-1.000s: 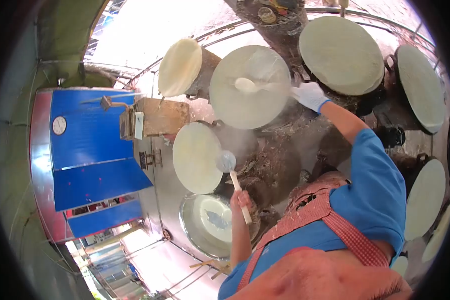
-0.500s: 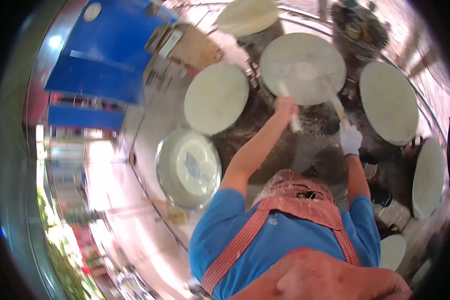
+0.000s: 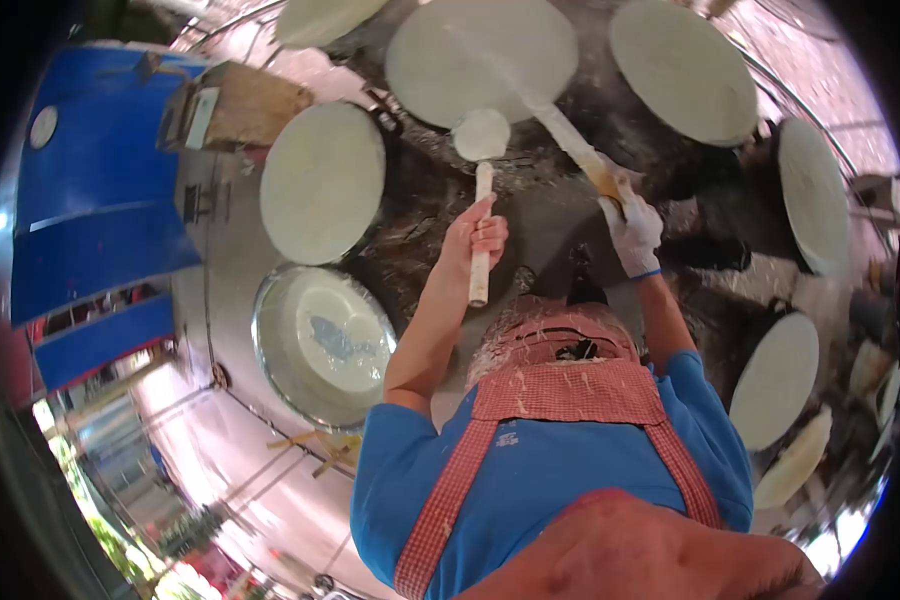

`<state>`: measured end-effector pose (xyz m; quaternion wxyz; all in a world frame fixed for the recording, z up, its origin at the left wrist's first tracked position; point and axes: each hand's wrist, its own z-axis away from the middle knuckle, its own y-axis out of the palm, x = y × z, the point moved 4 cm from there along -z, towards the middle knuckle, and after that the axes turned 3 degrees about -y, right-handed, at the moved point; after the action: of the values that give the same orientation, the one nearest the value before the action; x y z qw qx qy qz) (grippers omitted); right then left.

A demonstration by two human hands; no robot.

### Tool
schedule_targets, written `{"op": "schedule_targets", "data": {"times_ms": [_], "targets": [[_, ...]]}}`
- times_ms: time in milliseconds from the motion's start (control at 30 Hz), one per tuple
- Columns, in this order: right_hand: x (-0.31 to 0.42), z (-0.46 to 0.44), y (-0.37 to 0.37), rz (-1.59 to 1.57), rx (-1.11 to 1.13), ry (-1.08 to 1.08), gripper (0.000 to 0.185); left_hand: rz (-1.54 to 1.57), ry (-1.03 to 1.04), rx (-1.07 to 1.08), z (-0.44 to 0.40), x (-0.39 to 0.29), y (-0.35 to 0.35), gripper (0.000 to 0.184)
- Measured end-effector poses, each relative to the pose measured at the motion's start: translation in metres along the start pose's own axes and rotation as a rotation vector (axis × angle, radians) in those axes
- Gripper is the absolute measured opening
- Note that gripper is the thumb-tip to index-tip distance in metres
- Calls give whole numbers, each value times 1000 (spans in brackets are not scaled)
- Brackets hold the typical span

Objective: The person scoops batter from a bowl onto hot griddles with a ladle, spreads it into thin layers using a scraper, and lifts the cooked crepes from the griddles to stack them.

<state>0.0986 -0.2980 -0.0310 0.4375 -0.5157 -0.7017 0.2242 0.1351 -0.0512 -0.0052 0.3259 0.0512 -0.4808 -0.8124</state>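
Just short of the central disc [image 3: 425,65], at its near edge, is the round head of the ladle [image 3: 482,135], pointing forward, away from the person; its long axis runs almost straight back toward the apron [image 3: 570,392], with the handle end nearest the body. The paddle [image 3: 568,138] lies aslant, its near end at the right hand and its far part reaching forward and left over the disc, where it blurs and its tip cannot be made out. Low on the left stands a round metal basin [image 3: 267,345], holding pale liquid [image 3: 348,318] with a bluish-grey patch in it. Just beyond the basin is the left disc [image 3: 322,182], pale and round like the central one; more pale discs [image 3: 685,70] stand along the right side, some with dark sides showing below. Whether their pale faces are lids or a coating cannot be told. Farther off on the left is a brown box [image 3: 255,105]. The left hand [image 3: 475,236] is bare and closed, its fingers wrapped around the ladle's handle about midway. The right hand [image 3: 634,235], in a white glove with a blue cuff, is partly closed around the near end of the paddle, the thumb side against it.
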Motion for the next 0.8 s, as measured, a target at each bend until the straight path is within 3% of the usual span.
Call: {"op": "schedule_targets", "data": {"times_ms": [33, 100, 133, 167, 200, 233, 300, 367, 400, 467, 533, 600, 667, 800], "targets": [[2, 2, -9, -119, 31, 77, 37, -78, 24, -23, 4, 7, 5, 26], [1, 10, -31, -287, 14, 161, 33, -677, 257, -233, 21, 37, 31, 34], [-10, 21, -45, -309, -29, 169, 31, -624, 18, -159, 10, 42, 20, 39], [-19, 31, -60, -278, 26, 257, 31, -616, -45, -173, 1, 45, 5, 41], [-35, 43, -78, -267, 84, 349, 32, -645, 62, -250, -5, 54, 3, 42], [-57, 56, -102, -205, 18, 409, 32, -669, 3, -190, -12, 68, 0, 38], [-96, 92, -124, -200, 161, 844, 35, -717, -66, -145, -28, 88, -3, 34], [-137, 131, -174, -128, -51, 999, 35, -440, -124, -313, -54, 108, -17, 24], [-157, 151, -200, -43, -108, 1078, 34, -333, -230, -281, -68, 121, -20, 17], [-199, 200, -237, 297, -339, 1048, 37, -148, -466, -296, -98, 146, -25, 18], [-230, 240, -273, 361, -388, 1280, 39, -172, -537, -364, -123, 178, -19, 20], [-233, 255, -294, 391, -440, 1302, 36, -274, -552, -406, -143, 194, -12, 23], [-215, 252, -310, 410, -188, 1449, 36, -275, -680, -399, -158, 209, -5, 23], [-185, 237, -278, 420, -5, 1149, 31, -573, -711, -441, -192, 223, 15, 31]]}}
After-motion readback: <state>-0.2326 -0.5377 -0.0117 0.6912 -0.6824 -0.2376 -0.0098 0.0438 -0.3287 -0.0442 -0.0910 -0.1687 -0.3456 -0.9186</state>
